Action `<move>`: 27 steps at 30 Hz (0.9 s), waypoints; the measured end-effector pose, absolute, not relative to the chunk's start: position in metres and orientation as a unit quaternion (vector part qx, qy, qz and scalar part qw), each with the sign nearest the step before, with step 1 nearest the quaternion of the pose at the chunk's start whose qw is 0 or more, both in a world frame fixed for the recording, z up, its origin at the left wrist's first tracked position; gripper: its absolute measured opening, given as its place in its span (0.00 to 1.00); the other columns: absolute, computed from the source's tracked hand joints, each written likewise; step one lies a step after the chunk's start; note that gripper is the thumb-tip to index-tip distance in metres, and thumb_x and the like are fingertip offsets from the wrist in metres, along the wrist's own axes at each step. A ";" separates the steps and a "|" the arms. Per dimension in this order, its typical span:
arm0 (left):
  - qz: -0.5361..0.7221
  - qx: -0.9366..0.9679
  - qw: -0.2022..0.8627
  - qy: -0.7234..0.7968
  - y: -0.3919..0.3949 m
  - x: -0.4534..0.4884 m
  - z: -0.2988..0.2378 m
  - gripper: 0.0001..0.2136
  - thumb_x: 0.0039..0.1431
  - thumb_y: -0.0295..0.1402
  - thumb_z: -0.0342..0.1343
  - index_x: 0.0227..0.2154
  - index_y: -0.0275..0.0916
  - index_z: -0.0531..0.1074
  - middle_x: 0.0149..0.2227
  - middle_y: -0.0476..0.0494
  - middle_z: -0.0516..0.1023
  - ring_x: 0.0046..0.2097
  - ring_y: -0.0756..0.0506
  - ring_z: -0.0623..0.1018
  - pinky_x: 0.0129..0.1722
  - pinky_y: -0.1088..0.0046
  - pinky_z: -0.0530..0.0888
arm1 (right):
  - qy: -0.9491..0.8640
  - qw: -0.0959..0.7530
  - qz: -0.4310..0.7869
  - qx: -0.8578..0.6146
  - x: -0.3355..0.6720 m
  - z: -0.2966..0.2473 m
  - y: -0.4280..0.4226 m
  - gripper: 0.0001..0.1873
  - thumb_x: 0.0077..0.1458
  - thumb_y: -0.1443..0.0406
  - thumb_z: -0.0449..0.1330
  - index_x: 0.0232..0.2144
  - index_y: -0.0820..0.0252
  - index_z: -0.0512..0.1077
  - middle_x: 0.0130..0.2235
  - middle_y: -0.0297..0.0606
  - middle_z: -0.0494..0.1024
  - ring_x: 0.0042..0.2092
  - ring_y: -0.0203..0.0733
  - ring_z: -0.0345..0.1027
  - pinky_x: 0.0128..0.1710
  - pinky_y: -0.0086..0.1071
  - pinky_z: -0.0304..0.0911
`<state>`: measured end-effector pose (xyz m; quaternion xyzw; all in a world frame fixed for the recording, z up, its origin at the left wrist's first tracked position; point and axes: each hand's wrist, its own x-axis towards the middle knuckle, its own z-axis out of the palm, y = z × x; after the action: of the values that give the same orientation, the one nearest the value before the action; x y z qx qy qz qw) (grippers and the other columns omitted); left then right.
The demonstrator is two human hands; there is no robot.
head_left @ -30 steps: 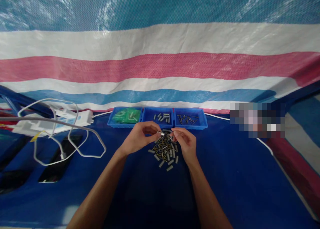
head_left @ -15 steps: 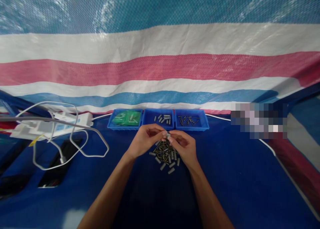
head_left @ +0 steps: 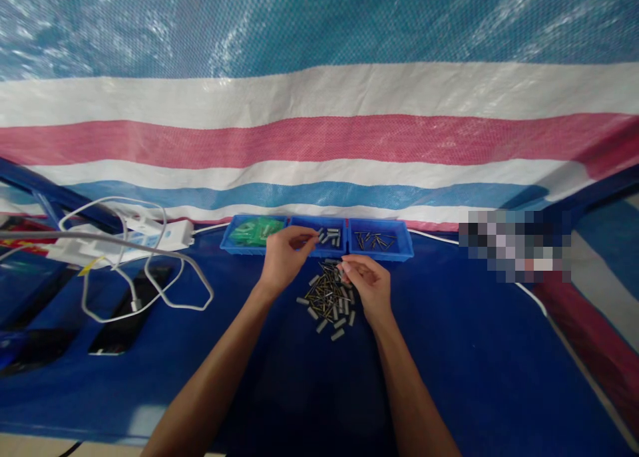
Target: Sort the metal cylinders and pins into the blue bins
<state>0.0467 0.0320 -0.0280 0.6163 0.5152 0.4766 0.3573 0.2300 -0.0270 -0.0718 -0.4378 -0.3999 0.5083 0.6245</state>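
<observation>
- Nearest, below both grips, short grey tubes (head_left: 338, 334) ringed a heap of slim brass-toned fasteners (head_left: 327, 299), probably left loose so fingertips could pick out singles.
- At the heap's far right edge, the right hand (head_left: 370, 285) held thumb and forefinger close together, as fits small pieces; whether they held one, I cannot tell.
- Farther out, the left hand (head_left: 285, 261) reached the middle blue tray (head_left: 332, 250), its pinch narrow, its contents unclear; more tubes (head_left: 333, 233) lay just right of its fingertips.
- Flanking that grip, the left tray (head_left: 244, 250) held a green bag (head_left: 258, 231), the right tray (head_left: 382, 253) dark fasteners (head_left: 367, 239), seemingly sorted by kind.
</observation>
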 end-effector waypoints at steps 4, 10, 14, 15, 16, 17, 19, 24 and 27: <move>0.444 0.673 0.326 0.493 0.037 0.042 -0.020 0.08 0.62 0.33 0.64 0.40 0.36 0.84 0.37 0.42 0.88 0.39 0.43 0.87 0.44 0.67 0.84 | -0.391 0.627 0.509 -0.441 0.231 -0.074 -0.026 0.12 0.52 0.55 0.74 0.36 0.55 0.83 0.32 0.38 0.86 0.30 0.42 0.79 0.30 0.35 0.73; 0.223 0.835 0.274 0.421 0.032 0.022 -0.021 0.08 0.64 0.27 0.60 0.40 0.39 0.85 0.36 0.45 0.87 0.34 0.46 0.85 0.38 0.71 0.81 | -0.409 0.628 0.485 -0.450 0.236 -0.079 -0.024 0.10 0.53 0.58 0.73 0.37 0.55 0.84 0.32 0.37 0.86 0.28 0.38 0.76 0.30 0.32 0.71; 0.110 0.896 0.197 0.382 0.030 0.024 -0.029 0.11 0.65 0.23 0.59 0.43 0.40 0.84 0.40 0.42 0.87 0.39 0.43 0.85 0.40 0.69 0.79 | -0.415 0.636 0.462 -0.458 0.238 -0.076 -0.024 0.10 0.54 0.58 0.73 0.37 0.55 0.83 0.32 0.37 0.86 0.28 0.39 0.75 0.30 0.33 0.72; 0.106 0.900 0.181 0.381 0.030 0.026 -0.032 0.11 0.66 0.24 0.59 0.45 0.40 0.84 0.42 0.42 0.86 0.41 0.42 0.85 0.42 0.68 0.79 | -0.416 0.636 0.460 -0.459 0.238 -0.075 -0.025 0.10 0.54 0.58 0.72 0.37 0.55 0.84 0.32 0.37 0.86 0.28 0.39 0.75 0.31 0.33 0.72; 0.098 0.904 0.173 0.378 0.029 0.028 -0.035 0.11 0.67 0.25 0.59 0.46 0.41 0.84 0.43 0.42 0.86 0.42 0.41 0.85 0.43 0.67 0.79 | -0.418 0.636 0.459 -0.459 0.237 -0.075 -0.025 0.10 0.54 0.58 0.72 0.37 0.54 0.84 0.32 0.37 0.86 0.28 0.39 0.75 0.30 0.34 0.72; 0.093 0.906 0.160 0.380 0.029 0.030 -0.038 0.11 0.67 0.25 0.59 0.46 0.41 0.83 0.43 0.42 0.86 0.43 0.41 0.85 0.43 0.67 0.79 | -0.421 0.635 0.458 -0.457 0.237 -0.075 -0.025 0.09 0.55 0.58 0.72 0.37 0.54 0.84 0.32 0.36 0.86 0.28 0.39 0.75 0.30 0.33 0.72; 0.091 0.907 0.142 0.387 0.029 0.031 -0.046 0.09 0.69 0.27 0.58 0.45 0.41 0.83 0.42 0.42 0.86 0.43 0.41 0.85 0.44 0.68 0.78 | -0.429 0.633 0.459 -0.453 0.235 -0.076 -0.026 0.09 0.55 0.58 0.72 0.38 0.54 0.84 0.31 0.36 0.85 0.28 0.38 0.75 0.30 0.33 0.71; 0.113 0.904 0.109 0.398 0.026 0.029 -0.066 0.09 0.73 0.30 0.55 0.43 0.39 0.82 0.40 0.42 0.83 0.40 0.43 0.83 0.40 0.70 0.76 | -0.445 0.627 0.459 -0.446 0.235 -0.079 -0.025 0.07 0.57 0.60 0.71 0.39 0.53 0.84 0.32 0.35 0.86 0.28 0.37 0.74 0.30 0.31 0.69; 0.128 0.906 0.102 0.391 0.024 0.027 -0.074 0.10 0.74 0.31 0.53 0.44 0.39 0.80 0.42 0.42 0.82 0.40 0.44 0.83 0.40 0.71 0.75 | -0.446 0.628 0.452 -0.450 0.237 -0.076 -0.025 0.08 0.57 0.59 0.71 0.38 0.53 0.84 0.32 0.35 0.86 0.29 0.37 0.74 0.31 0.32 0.69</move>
<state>0.0273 0.0241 -0.0737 0.9057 0.3909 0.1284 0.1021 0.2370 -0.0252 -0.0765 -0.4499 -0.4462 0.4520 0.6279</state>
